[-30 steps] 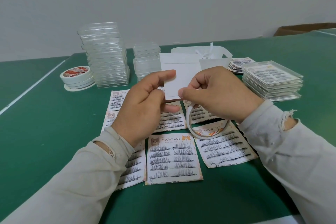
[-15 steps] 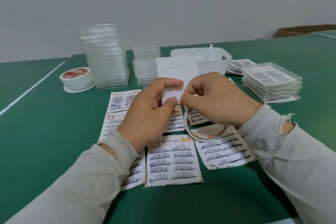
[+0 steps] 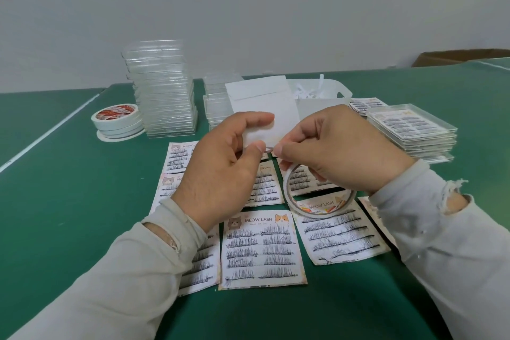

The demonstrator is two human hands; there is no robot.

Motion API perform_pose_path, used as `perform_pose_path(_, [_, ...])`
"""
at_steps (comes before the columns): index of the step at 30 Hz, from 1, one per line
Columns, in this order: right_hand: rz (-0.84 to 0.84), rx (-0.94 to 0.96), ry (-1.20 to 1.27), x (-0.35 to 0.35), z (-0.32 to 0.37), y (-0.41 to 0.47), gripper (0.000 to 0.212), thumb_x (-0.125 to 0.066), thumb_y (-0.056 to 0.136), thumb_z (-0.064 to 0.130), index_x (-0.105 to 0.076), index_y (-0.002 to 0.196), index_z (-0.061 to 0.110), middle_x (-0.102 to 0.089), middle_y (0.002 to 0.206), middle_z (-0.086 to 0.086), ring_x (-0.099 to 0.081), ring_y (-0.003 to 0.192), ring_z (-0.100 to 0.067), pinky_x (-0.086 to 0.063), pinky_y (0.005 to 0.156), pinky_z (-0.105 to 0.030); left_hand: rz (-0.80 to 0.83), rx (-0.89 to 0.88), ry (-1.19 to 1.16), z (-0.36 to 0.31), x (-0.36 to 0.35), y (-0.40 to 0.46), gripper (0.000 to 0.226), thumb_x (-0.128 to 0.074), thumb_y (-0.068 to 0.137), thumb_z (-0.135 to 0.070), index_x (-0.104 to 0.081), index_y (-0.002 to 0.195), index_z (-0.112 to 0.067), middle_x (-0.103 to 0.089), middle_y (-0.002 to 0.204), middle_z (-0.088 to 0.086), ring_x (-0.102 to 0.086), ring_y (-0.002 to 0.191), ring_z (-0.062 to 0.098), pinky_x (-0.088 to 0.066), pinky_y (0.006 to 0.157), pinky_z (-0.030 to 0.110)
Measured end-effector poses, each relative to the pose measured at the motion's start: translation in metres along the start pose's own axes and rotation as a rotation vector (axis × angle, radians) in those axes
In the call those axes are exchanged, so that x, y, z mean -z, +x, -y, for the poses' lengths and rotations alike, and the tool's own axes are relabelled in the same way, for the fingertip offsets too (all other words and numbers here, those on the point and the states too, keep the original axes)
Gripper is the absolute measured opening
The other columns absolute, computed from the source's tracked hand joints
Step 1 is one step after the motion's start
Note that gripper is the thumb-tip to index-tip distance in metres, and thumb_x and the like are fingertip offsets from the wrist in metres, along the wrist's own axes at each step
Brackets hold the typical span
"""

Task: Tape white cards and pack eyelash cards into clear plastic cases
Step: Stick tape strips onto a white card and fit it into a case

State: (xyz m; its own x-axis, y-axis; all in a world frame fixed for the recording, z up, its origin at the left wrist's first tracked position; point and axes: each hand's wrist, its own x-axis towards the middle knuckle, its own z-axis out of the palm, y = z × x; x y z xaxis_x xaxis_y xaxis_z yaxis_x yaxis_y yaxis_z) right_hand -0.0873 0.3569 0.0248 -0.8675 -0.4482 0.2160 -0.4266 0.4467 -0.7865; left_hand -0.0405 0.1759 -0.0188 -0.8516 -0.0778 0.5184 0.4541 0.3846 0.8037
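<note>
2 hands, left hand (image 3: 220,174) and right hand (image 3: 339,152), on white card (image 3: 265,107)

We see a green table (image 3: 69,215) with a white line. Eyelash cards (image 3: 260,250) lie flat under and just below both hands (image 3: 220,174). Left of the left hand: tape rolls (image 3: 117,121), then a tall stack of clear cases (image 3: 162,91). Beyond the hands: a white tray (image 3: 325,102). Right of the right hand (image 3: 342,152): packed cases (image 3: 411,132), stacked.
</note>
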Motion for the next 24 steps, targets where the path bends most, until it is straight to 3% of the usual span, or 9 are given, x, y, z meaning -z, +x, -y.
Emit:
perform_pose_path(2, [-0.059,0.004,-0.080,-0.0001,0.0002,-0.0008,0.028,-0.081,0.082,0.039,-0.077,0.070,0.014,-0.066,0.053,-0.002,-0.041,0.035,-0.005,-0.033,0.038,-0.014,-0.021,0.012,-0.012,0.0004,0.0025,0.0010,0.038,-0.061,0.098,-0.007,-0.066,0.115,-0.042,-0.058,0.062,-0.011,-0.046,0.051,0.015,-0.046,0.049,0.027])
perform_pose_path(5, [-0.116,-0.012,-0.125,0.0038,-0.0003,-0.0020,0.035,-0.082,0.080,0.044,-0.073,0.068,0.013,-0.053,0.041,0.013,-0.043,0.034,-0.004,-0.030,0.038,-0.010,-0.065,0.056,-0.109,0.0003,0.0064,0.0033,0.038,-0.062,0.097,-0.003,-0.068,0.110,-0.038,-0.073,0.096,-0.019,-0.068,0.081,0.012,-0.061,0.082,0.037])
perform_pose_path(7, [-0.113,0.006,-0.161,0.0040,-0.0004,-0.0021,0.035,-0.080,0.082,0.045,-0.070,0.067,0.016,-0.050,0.041,0.017,-0.045,0.038,-0.003,-0.031,0.040,-0.011,-0.065,0.110,-0.210,0.0005,0.0053,0.0042,0.038,-0.060,0.097,0.002,-0.069,0.110,-0.032,-0.073,0.111,-0.010,-0.072,0.095,0.015,-0.061,0.088,0.041])
perform_pose_path(11, [-0.129,0.025,-0.195,0.0022,-0.0017,-0.0019,0.034,-0.075,0.083,0.049,-0.068,0.068,0.020,-0.052,0.047,0.018,-0.046,0.043,-0.002,-0.035,0.050,-0.018,-0.101,0.169,-0.330,0.0018,0.0045,0.0047,0.035,-0.058,0.097,0.007,-0.069,0.113,-0.022,-0.065,0.125,0.005,-0.073,0.100,0.026,-0.062,0.082,0.035])
perform_pose_path(18, [-0.185,0.041,-0.274,0.0048,-0.0010,-0.0015,0.029,-0.074,0.083,0.047,-0.066,0.067,0.025,-0.065,0.067,0.010,-0.050,0.051,0.005,-0.033,0.048,-0.012,-0.102,0.133,-0.325,0.0019,0.0017,0.0033,0.039,-0.058,0.096,0.008,-0.071,0.112,-0.024,-0.067,0.126,0.006,-0.076,0.092,0.018,-0.062,0.080,0.030])
perform_pose_path(24, [-0.209,0.012,-0.273,0.0038,-0.0023,0.0007,0.029,-0.075,0.084,0.046,-0.068,0.067,0.023,-0.068,0.068,0.008,-0.052,0.051,0.004,-0.035,0.052,-0.020,-0.099,0.081,-0.309,0.0033,0.0007,0.0025,0.045,-0.059,0.095,0.006,-0.074,0.108,-0.034,-0.069,0.125,0.002,-0.075,0.099,0.019,-0.062,0.080,0.031])
